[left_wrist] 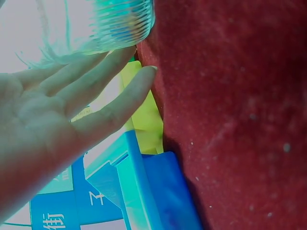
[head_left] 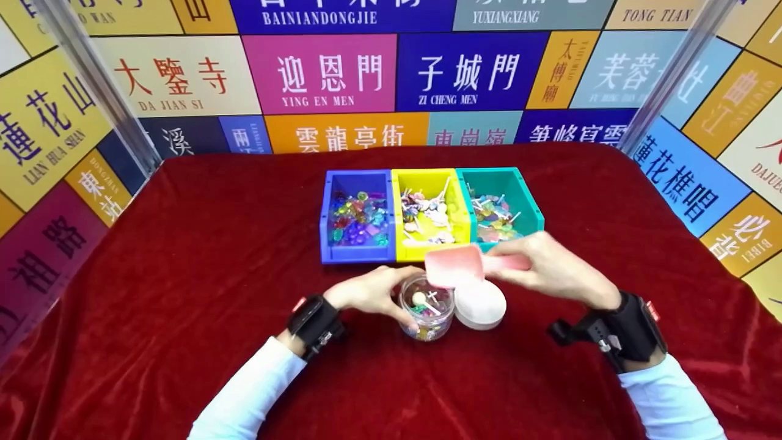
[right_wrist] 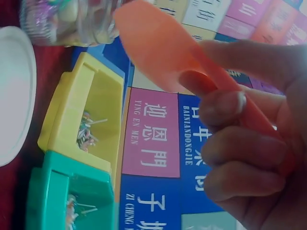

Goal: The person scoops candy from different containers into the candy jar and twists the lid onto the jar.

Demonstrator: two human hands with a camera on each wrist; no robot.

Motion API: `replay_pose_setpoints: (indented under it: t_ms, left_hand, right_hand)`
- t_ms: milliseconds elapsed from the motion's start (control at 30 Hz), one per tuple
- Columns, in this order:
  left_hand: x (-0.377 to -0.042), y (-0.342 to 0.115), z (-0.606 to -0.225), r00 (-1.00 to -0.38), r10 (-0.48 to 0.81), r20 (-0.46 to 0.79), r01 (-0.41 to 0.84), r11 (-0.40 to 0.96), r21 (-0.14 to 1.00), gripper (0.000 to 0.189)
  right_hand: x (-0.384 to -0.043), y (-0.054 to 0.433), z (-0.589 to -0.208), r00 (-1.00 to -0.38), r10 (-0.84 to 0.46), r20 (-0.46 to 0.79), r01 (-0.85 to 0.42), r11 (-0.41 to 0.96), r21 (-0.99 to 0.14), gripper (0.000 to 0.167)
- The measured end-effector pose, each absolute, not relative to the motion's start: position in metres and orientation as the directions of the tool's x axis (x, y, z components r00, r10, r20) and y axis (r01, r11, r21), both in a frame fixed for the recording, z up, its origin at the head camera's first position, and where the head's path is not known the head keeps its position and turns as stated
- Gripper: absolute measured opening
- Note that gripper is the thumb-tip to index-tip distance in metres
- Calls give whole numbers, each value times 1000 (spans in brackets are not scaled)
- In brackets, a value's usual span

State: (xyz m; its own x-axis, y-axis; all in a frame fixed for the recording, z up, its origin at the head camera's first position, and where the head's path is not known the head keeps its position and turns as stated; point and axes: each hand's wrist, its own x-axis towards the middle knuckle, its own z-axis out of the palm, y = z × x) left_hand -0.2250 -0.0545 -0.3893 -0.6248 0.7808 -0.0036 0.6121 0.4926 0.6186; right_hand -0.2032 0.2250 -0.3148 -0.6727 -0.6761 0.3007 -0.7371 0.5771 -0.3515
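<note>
A clear ribbed jar holds lollipops and colourful beads. My left hand holds it from the left, thumb at the front and fingers behind; in the left wrist view the fingers lie long against the jar. With fingers curled round its handle, my right hand grips a pink scoop. Its blade is above the jar's right rim and tilted; the right wrist view shows no pieces on the scoop's visible face. Just right of the jar lies a white round lid.
Behind the jar stand three joined bins: blue with coloured beads, yellow and green with small lollipop-like pieces. Dark red cloth covers the table. A printed wall and clear posts enclose its back.
</note>
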Motion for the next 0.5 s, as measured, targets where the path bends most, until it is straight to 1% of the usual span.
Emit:
replay_pose_setpoints:
  t_ms: [67, 167, 233, 300, 367, 433, 500]
  left_hand:
    - [-225, -54, -389, -627, 779, -5, 612, 497, 615, 77]
    - [-226, -56, -388, -625, 780, -11, 601, 490, 632, 78]
    - [-227, -58, -387, -624, 781, -11, 577, 470, 668, 78]
    - [-230, -63, -385, -638, 770, 24, 557, 439, 705, 75]
    - [-233, -68, -382, -672, 732, 113, 561, 403, 724, 66]
    - [-237, -74, -380, -709, 653, 265, 608, 376, 699, 51]
    - [-242, -80, -377, -729, 528, 435, 662, 382, 645, 36]
  right_hand:
    - [-207, 229, -316, -708, -605, 364, -706, 593, -387, 15]
    - [-214, 235, -317, -774, -457, 438, -626, 650, -430, 17]
    - [-220, 239, -319, -822, -346, 451, -548, 695, -465, 19]
    - [-226, 244, -321, -861, -243, 446, -464, 734, -496, 25]
    - [-232, 249, -323, -889, -164, 428, -391, 758, -522, 28]
    - [-238, 253, -326, -909, -120, 400, -337, 776, -533, 30]
    - [-243, 257, -329, -924, -105, 367, -297, 801, -519, 32]
